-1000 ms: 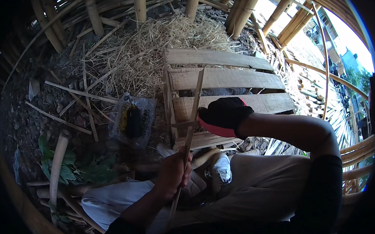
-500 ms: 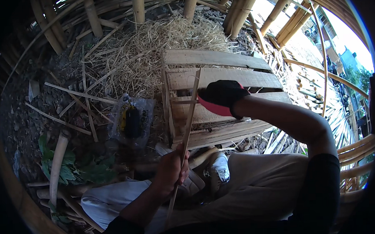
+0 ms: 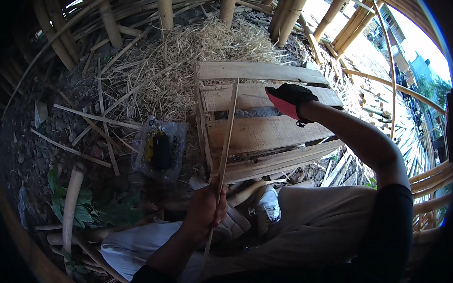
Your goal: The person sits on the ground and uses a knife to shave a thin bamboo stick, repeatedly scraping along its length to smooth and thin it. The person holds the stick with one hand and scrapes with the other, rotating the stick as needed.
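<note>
My bare left hand (image 3: pixel 206 207) is wrapped round a long, thin bamboo strip (image 3: pixel 229 129) that rises from my lap at a slight tilt. Its upper end stands in front of a slatted wooden crate (image 3: pixel 271 132). Over the crate's right part is my right hand (image 3: pixel 290 102), in a black and pink glove, apart from the strip. The gloved fingers look closed; what they hold is too dark and faint to make out.
Left of the crate lies a clear plastic bag (image 3: pixel 160 149) with a black and yellow thing inside. Dry straw (image 3: pixel 183 58) covers ground behind. Bamboo posts (image 3: pixel 227 9) stand around, and a thick bamboo piece (image 3: pixel 71 207) leans at left near green leaves (image 3: pixel 84 211).
My right hand has moved away from the strip, to the right and slightly up. The strip stays in my left hand, its upper end shifted slightly left.
</note>
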`<state>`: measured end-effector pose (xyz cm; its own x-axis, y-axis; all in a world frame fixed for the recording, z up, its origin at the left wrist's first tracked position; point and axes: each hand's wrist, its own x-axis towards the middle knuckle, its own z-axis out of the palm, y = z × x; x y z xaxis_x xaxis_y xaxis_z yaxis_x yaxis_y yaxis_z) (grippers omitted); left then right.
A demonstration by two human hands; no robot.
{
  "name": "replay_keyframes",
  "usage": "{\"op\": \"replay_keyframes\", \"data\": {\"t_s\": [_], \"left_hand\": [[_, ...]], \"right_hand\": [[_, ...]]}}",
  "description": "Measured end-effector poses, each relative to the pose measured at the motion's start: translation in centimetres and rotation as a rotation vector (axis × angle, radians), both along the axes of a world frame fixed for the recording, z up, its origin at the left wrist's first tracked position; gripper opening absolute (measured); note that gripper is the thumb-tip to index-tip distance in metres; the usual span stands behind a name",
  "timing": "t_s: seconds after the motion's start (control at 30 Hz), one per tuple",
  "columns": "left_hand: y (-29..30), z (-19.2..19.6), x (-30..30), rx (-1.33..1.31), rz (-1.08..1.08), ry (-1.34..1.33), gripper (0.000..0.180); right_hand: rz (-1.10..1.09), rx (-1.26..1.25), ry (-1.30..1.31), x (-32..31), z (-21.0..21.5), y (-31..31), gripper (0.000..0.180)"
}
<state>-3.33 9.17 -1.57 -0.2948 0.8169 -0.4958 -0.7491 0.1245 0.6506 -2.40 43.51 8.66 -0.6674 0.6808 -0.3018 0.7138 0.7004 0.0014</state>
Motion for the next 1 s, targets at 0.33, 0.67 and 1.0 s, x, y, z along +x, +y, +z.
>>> {"op": "replay_keyframes", "data": {"t_s": [0.33,0.67,1.0], "left_hand": [[0.1,-0.4,-0.7,0.025,-0.012,-0.068,0.043],[0.5,0.0,-0.7,-0.033,-0.003,-0.072,0.046],[0.6,0.2,-0.2,-0.009,0.003,-0.045,0.048]], "right_hand": [[0.704,-0.106,0.357,2.5,0.2,-5.4,0.055],[1.129,0.113,0.273,5.9,-1.5,-13.2,0.03],[1.047,0.136,0.118,3.9,-1.3,-10.7,0.037]]}}
